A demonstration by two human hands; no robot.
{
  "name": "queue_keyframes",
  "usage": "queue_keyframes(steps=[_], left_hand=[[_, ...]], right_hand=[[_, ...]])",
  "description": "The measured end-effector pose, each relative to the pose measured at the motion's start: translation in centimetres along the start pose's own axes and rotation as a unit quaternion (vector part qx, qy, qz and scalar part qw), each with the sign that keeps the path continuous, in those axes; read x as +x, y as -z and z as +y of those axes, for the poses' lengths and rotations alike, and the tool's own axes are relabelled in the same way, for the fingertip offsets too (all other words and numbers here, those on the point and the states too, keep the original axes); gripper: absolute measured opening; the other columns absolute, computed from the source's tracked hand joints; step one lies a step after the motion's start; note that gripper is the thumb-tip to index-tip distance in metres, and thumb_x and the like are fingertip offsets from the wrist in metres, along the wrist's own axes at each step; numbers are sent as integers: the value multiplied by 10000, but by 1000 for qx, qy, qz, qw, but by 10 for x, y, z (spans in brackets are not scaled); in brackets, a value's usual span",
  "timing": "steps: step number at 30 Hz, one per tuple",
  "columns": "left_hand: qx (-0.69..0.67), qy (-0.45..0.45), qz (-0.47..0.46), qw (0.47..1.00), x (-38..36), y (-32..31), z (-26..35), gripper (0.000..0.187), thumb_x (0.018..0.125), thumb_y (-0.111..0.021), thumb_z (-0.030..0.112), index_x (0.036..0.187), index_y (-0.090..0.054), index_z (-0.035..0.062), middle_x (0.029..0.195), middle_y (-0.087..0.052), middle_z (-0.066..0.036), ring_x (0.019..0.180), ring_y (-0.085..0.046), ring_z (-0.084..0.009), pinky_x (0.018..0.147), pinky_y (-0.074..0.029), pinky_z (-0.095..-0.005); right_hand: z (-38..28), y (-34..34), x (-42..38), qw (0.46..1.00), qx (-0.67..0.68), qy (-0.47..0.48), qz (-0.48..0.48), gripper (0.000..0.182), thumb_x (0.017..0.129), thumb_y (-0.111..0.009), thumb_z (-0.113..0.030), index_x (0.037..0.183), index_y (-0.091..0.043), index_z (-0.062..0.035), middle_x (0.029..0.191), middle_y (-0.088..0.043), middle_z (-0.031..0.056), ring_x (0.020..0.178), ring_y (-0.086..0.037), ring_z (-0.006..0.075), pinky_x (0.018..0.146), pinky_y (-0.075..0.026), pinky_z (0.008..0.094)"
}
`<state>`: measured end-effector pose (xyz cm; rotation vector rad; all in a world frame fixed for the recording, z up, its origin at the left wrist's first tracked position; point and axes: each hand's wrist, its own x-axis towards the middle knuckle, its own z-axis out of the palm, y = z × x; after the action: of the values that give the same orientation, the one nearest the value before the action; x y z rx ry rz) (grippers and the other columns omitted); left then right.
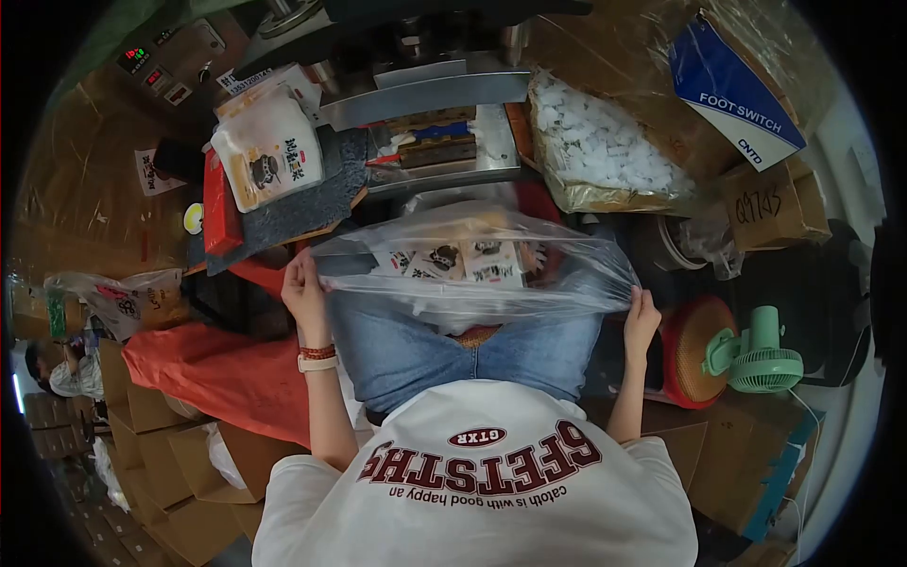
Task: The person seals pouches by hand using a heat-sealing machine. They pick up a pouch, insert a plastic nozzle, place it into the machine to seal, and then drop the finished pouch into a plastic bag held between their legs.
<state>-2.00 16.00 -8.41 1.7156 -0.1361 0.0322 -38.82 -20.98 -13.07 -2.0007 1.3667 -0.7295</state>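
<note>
A large clear plastic bag is stretched sideways above my lap. My left hand pinches its left edge, and my right hand grips the opposite edge with closed fingers. Through the film I see several printed pouches, white and tan with dark lettering and a round drawing. They sit between the two hands, just beyond my jeans. The bag's top edge is pulled taut from hand to hand.
Ahead stands a machine with a metal plate. Left of it, similar pouches lie stacked on a grey pad. White scraps fill a lined box at right. A green fan stands right; red cloth drapes left.
</note>
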Motion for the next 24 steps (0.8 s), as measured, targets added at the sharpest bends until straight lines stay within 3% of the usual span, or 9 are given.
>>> queue_keyframes(steps=[6,8,10,12,14,16,18,21,24], left_hand=[[158,-339,-266,888,-88,-94,63,154,891,-597,90,1021,-671,55,691,-641,-114,536,-597,-196,507,-474,-308],[255,-408,-504,717,-121,-118,71,112,820,-578,84,895,-641,29,811,-649,-145,710,-652,-282,610,-503,-385],[238,-517,-499,654,-146,-129,67,112,796,-561,93,853,-624,20,809,-634,-139,766,-653,-294,649,-503,-386],[242,-401,-605,644,-141,-131,69,116,786,-587,79,865,-647,19,812,-638,-147,760,-642,-298,665,-507,-376],[119,-335,-501,789,-117,-129,69,164,831,-631,74,985,-663,27,829,-671,-111,789,-655,-243,718,-526,-337],[61,107,-527,841,-82,-130,68,166,879,-629,81,1019,-664,-2,872,-680,-68,823,-648,-157,755,-526,-286],[-81,198,-443,870,-56,-137,33,197,913,-611,111,1052,-653,-23,891,-673,-42,831,-631,-102,774,-522,-255],[-105,226,-428,869,-46,-147,32,214,901,-627,148,1077,-661,29,903,-686,-43,825,-639,-113,746,-512,-253],[6,60,-495,867,-61,-168,33,229,899,-634,154,1099,-657,43,909,-684,-38,823,-635,-118,743,-505,-261]], right_hand=[[-153,-11,-20,907,77,415,4,218,930,-549,-151,766,-563,-7,929,-640,82,1007,-545,205,735,-448,320],[-181,-50,-18,757,257,532,-280,202,923,-561,-146,772,-591,-15,863,-644,69,870,-583,216,691,-453,311],[-191,-80,-28,701,250,342,-574,236,914,-557,-147,723,-585,-11,756,-637,55,755,-590,169,652,-462,296],[-193,-113,-25,710,243,267,-605,231,917,-556,-164,745,-597,-16,725,-626,36,719,-581,148,632,-460,296],[-176,-135,-25,714,233,184,-634,229,920,-555,-181,766,-609,-21,694,-615,17,683,-572,127,612,-459,296],[-147,-156,-24,617,377,18,-691,222,934,-554,-222,857,-634,-30,708,-602,-14,710,-552,90,637,-445,277],[-115,-178,-12,643,415,5,-644,203,939,-552,-215,978,-633,-33,831,-615,-3,796,-557,93,722,-447,261],[-124,-155,-10,485,565,-173,-644,220,942,-546,-198,1080,-595,-34,980,-609,22,898,-543,93,796,-434,250],[-124,-173,-30,742,384,55,-546,375,979,-519,-298,1273,-511,-64,1106,-557,-17,921,-539,97,820,-422,241]])
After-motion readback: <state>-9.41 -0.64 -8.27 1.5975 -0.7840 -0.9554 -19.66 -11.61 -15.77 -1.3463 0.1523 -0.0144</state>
